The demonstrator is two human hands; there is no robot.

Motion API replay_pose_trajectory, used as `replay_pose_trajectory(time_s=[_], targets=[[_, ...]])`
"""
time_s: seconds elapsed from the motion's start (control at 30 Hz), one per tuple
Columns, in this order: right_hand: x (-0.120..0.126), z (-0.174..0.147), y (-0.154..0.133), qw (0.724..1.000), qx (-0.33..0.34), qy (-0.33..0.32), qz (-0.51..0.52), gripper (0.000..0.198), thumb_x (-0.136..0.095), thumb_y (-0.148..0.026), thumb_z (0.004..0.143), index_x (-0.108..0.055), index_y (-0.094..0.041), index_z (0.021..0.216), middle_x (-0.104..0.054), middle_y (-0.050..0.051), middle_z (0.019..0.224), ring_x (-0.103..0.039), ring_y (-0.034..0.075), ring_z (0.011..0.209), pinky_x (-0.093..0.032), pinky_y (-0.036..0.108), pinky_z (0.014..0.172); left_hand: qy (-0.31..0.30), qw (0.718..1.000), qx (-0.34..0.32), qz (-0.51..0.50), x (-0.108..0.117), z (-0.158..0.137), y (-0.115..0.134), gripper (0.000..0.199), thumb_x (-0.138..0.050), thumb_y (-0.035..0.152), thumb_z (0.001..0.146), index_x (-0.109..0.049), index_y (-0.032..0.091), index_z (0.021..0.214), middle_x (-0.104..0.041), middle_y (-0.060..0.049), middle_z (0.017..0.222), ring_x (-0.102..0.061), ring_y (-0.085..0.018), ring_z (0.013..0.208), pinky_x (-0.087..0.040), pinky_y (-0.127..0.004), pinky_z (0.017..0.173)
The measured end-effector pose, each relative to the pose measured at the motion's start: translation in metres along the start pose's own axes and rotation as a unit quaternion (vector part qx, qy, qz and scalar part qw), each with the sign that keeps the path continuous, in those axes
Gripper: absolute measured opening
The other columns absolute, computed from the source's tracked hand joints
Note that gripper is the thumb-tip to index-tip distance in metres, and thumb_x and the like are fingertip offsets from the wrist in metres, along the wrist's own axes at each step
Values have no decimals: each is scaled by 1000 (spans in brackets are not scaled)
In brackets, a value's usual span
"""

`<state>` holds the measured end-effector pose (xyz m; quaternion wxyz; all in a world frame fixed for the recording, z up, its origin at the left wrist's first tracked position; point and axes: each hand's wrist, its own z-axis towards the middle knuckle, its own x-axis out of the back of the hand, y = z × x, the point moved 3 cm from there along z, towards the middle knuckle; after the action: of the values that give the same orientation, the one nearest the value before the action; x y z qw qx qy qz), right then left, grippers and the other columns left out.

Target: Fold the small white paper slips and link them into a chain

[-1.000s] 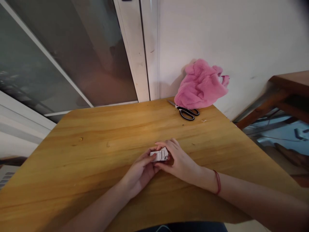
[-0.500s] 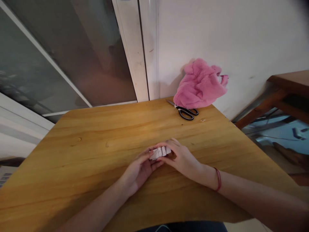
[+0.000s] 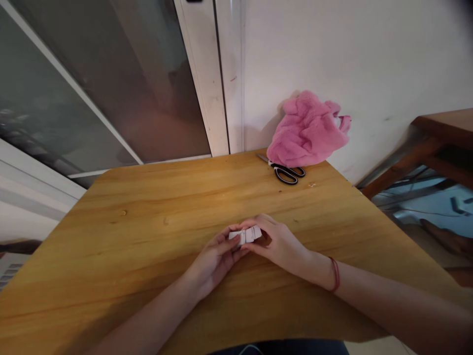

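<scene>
- Clamping our grip on the white pieces (image 3: 252, 234) with left hand (image 3: 213, 260) and right hand (image 3: 280, 245).
- Their right end looks less ragged than a second ago.

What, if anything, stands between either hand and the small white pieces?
Nothing visible: the left hand and the right hand both hold the white pieces. The scissors and pink cloth lie near the far edge of the table, beyond both hands.
</scene>
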<state>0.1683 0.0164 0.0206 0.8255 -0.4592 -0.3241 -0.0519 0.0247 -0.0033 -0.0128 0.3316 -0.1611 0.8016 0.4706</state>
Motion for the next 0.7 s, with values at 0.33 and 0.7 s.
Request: replay_pose_trajectory(time_s=[0.33, 0.7], targets=[[15, 4, -2, 998, 14, 41, -41, 16, -63, -27, 80, -59, -21, 94, -62, 3, 88, -57, 17, 86, -48, 29, 76, 43, 999, -34, 0, 8, 3, 6, 21, -60, 8, 78, -58, 12, 98, -64, -10, 104, -63, -15, 93, -47, -26, 91], [23, 1, -5, 991, 36, 125, -14, 17, -64, -26, 79, -59, -23, 95, -63, 3, 93, -57, 17, 90, -47, 30, 78, 24, 999, -10, -27, 2, 0, 5, 20, -54, 6, 80, -60, 11, 98, -66, -8, 101, -63, -16, 92, -45, -31, 94]])
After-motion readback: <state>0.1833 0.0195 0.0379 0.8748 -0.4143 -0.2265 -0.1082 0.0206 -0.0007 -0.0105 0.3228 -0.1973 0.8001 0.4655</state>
